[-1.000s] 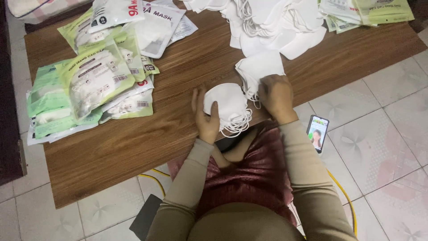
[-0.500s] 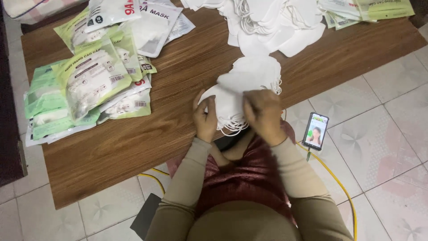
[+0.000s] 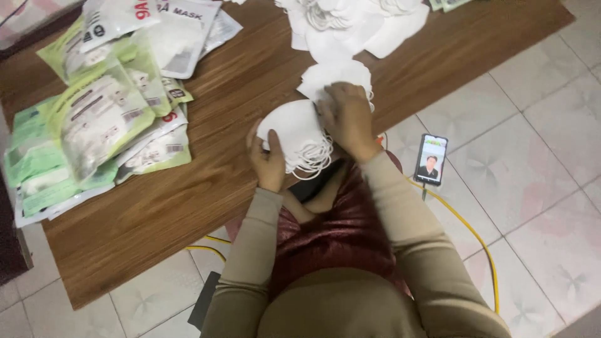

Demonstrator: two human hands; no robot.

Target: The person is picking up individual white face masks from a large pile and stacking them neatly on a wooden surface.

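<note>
I sit on a pale tiled floor [image 3: 532, 188] at a low wooden board [image 3: 206, 181]. My left hand [image 3: 268, 159] curls around a stack of white masks [image 3: 293, 133]; my right hand [image 3: 347, 119], loosely bent, presses a mask [image 3: 332, 76] beside it. Half a second ago, my right hand lay lower over the stack.

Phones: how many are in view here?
1. The phone lies on the tiled floor beside the person's right arm, screen lit, with a yellow cable running from it. Others may be hidden under the mask packets.
</note>
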